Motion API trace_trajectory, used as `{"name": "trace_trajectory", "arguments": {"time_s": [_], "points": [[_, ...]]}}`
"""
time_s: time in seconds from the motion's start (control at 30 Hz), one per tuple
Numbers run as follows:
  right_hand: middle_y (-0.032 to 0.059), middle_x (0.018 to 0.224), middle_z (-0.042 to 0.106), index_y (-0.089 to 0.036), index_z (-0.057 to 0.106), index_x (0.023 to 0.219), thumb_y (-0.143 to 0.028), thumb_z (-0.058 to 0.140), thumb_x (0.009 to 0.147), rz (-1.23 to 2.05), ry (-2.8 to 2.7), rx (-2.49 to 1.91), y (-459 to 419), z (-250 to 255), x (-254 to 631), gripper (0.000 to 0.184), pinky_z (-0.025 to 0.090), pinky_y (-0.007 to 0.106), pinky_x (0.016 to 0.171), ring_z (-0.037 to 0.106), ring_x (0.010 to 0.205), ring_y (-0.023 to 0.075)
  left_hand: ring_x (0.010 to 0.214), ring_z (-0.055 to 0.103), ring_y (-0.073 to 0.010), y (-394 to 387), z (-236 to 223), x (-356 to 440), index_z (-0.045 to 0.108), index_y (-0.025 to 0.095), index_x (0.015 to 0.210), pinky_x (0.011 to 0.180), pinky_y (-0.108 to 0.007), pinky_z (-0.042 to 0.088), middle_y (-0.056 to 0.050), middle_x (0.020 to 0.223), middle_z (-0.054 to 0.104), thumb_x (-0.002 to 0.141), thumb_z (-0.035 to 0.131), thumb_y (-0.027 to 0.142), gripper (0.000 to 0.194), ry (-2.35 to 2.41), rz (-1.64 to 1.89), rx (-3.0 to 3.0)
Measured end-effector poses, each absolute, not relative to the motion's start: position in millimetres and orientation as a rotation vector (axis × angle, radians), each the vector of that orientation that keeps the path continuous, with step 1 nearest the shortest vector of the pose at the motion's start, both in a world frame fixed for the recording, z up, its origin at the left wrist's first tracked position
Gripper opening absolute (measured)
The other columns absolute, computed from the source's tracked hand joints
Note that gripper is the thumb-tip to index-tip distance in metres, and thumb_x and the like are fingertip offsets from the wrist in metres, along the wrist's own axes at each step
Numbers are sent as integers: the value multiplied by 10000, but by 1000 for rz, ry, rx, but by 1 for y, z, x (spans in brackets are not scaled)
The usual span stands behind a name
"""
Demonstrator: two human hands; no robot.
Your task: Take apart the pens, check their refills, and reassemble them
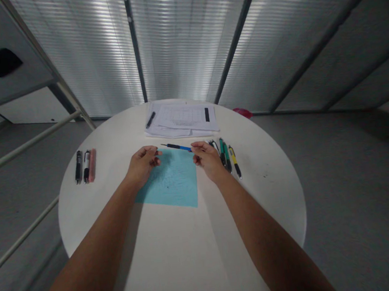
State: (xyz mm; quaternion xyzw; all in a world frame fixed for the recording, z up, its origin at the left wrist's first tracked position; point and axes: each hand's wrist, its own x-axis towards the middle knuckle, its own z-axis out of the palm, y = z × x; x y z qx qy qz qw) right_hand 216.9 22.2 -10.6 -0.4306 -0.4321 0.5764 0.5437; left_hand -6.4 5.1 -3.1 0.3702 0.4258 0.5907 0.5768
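- The right hand [210, 160] grips the blue pen [181, 147] near its blue end, fingertips closed on it; the dark end points toward the left hand.
- The left hand [141, 165] appears to hold nothing, its fingers loosely curled and parted, close to the pen's tip but seemingly apart from it.
- The step in hand looks like handling the pen between both hands; a two-handed grip would call for the left fingertips to meet its dark end.
- The pen is near the far edge of the turquoise sheet [175, 180], which lies on the round white table [178, 258].
- Just beside the right hand lie green pens [228, 158] and a yellow pen [235, 161].
- Beyond are printed papers [181, 119] bearing a dark pen [150, 120].
- Near the person's left rim lie two pens [86, 166] and a pink item [93, 165].
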Motion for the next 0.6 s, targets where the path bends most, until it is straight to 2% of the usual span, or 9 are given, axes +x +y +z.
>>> {"name": "trace_trajectory", "arguments": {"time_s": [0.13,0.3,0.43,0.6], "points": [[-43,698,622,-215,638,895,-330,749,669,1393,-953,-993,24,-13,219,278,356,211,453,518,496,66,612,555,-123,2,-2,-8,675,170,840,641,-285,441,-47,797,671,773,719,371,216,1197,1417,1150],[-40,713,640,-217,611,901,-324,734,653,1382,-914,-1000,24,-11,217,296,369,218,465,515,496,69,810,580,-203,-2,-6,-12,743,211,842,826,-324,427,-64,841,686,783,689,287,110,1431,1324,1762],[-52,700,643,-231,561,923,-322,721,652,1377,-933,-1026,22,-8,215,327,351,212,453,514,479,73,920,556,-276,-1,-13,-14,763,228,838,943,-429,365,-109,909,668,809,640,281,138,1610,1138,2004],[-79,649,616,-240,529,940,-298,714,634,1360,-937,-1026,21,-7,214,363,337,213,435,515,462,82,1003,502,-366,0,-21,-14,772,220,924,960,-550,289,-160,970,646,823,588,281,219,1735,932,2063]]}}
